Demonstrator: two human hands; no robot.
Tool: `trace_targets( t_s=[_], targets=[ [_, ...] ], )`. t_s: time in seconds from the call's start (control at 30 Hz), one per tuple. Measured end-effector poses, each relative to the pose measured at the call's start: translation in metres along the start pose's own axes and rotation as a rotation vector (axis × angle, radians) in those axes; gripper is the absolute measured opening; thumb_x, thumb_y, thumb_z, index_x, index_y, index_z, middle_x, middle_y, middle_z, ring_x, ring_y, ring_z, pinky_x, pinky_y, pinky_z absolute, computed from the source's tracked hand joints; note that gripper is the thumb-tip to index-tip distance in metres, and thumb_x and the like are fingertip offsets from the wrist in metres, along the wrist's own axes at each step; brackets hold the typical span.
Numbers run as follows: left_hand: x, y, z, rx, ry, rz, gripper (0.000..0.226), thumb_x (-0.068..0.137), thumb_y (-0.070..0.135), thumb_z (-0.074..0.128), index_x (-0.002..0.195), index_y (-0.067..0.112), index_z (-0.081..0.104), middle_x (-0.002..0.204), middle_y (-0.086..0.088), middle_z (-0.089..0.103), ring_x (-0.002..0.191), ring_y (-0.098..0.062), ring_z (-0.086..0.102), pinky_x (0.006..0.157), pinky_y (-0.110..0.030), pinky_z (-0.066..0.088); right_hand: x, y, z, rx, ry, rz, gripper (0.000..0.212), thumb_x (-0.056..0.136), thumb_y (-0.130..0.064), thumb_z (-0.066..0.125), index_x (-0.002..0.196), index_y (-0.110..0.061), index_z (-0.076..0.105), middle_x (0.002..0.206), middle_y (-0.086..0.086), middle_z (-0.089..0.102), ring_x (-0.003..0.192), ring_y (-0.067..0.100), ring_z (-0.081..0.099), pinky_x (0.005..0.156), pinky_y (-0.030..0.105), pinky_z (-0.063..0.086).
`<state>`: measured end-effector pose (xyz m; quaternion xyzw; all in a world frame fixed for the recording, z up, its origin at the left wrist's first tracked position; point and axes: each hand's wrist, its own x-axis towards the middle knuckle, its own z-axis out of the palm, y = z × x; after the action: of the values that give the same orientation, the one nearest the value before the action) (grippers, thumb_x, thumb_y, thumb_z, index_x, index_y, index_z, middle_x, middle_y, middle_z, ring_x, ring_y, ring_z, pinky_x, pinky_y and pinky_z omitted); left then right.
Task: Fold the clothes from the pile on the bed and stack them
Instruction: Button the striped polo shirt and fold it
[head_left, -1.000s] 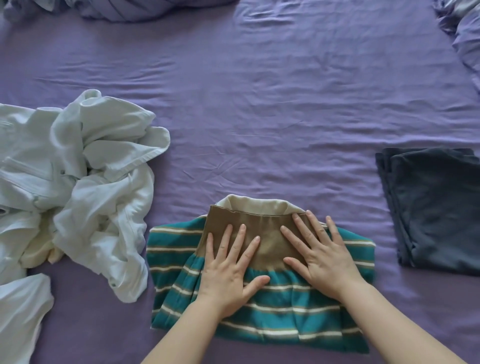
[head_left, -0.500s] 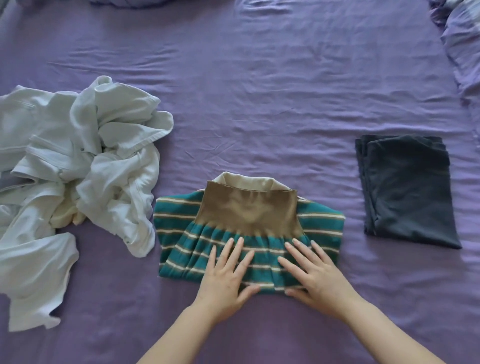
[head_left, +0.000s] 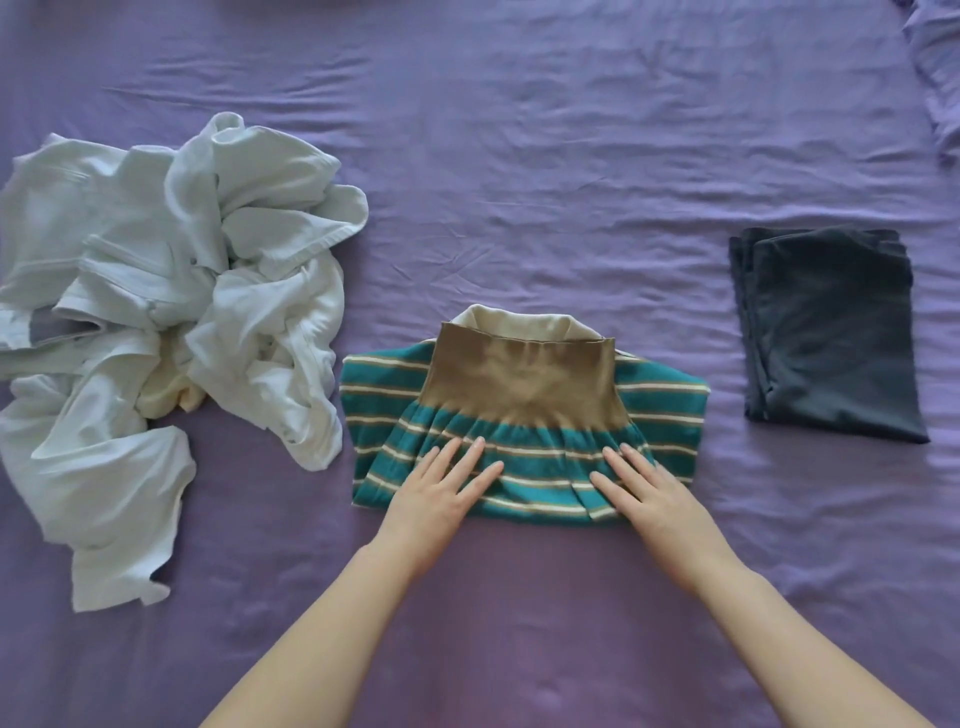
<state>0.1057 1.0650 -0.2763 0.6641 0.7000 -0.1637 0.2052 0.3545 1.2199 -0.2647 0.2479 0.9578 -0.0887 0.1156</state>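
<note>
Sliding back toward the near edge, both palms had come down off the brown waistband (head_left: 524, 376) and onto the lowest teal stripes. Had been pressing higher a second earlier, up on that brown band; now sat right at the near hem. Meant, by the look of it, the smoothing pass was about finished and the fold set.

Left hand (head_left: 441, 499) lay flat, fingers (head_left: 467, 460) spread and released, gripping nothing, tips resting on the striped garment (head_left: 524, 447) left of centre. Right hand (head_left: 649, 499) matched it, fingers (head_left: 621, 467) splayed and loose, pressed on the right half, heel over the near hem.

Striped garment sat folded in the middle of the purple bed sheet (head_left: 519, 182), extending far and outward from under the fingertips, cream lining (head_left: 514, 321) peeking at the far edge.

Pile of white clothes (head_left: 171, 322) waited unfolded to the left, just beside the stripes. Folded dark garment (head_left: 826, 332) lay well apart on the right, probably the start of the stack. Next, likely lifting the striped piece over there; could slump open if scooped carelessly.
</note>
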Motion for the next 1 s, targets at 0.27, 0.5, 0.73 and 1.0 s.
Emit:
trace_targets(
  t_s=[0.27,0.5,0.73,1.0],
  targets=[
    [-0.005,0.019,-0.015,-0.115,-0.043,-0.070,0.075,0.085,0.048,0.033,0.150,0.035,-0.001,0.159,-0.004,-0.012,0.144,-0.026,-0.020,0.110,-0.053,-0.022,-0.002,-0.019,0.003,0.217,-0.233,0.161,0.062,0.091,-0.051,0.041,0.147,-0.031,0.024,0.157,-0.002,0.001,0.146,0.021,-0.006,0.116,0.042,0.000],
    [0.035,0.108,-0.047,-0.275,0.259,0.156,0.051,0.057,0.050,0.079,0.104,0.033,0.070,0.119,-0.003,0.065,0.111,-0.025,0.061,0.088,-0.035,0.052,0.039,0.022,-0.037,0.155,0.227,0.192,0.036,0.065,-0.008,0.082,0.099,-0.011,0.072,0.112,0.009,0.068,0.114,0.038,0.058,0.091,0.055,0.044],
    [0.070,0.161,-0.056,-0.391,0.091,0.126,0.043,0.080,0.036,0.064,0.117,0.016,0.058,0.115,-0.005,0.054,0.102,-0.027,0.050,0.082,-0.035,0.042,0.071,0.090,-0.035,0.210,-0.242,0.245,0.043,0.098,-0.036,0.039,0.141,-0.029,0.037,0.156,-0.007,0.020,0.143,0.017,0.017,0.109,0.039,0.031],
    [0.087,0.200,-0.063,-0.379,-0.028,-0.188,0.071,0.050,0.067,0.074,0.097,0.017,0.054,0.094,-0.004,0.051,0.085,-0.024,0.049,0.075,-0.039,0.041,0.075,0.091,-0.025,0.192,-0.157,0.282,0.046,0.093,-0.016,0.049,0.135,-0.032,0.042,0.153,0.006,0.026,0.133,0.025,0.033,0.101,0.037,0.035]
  ],
)
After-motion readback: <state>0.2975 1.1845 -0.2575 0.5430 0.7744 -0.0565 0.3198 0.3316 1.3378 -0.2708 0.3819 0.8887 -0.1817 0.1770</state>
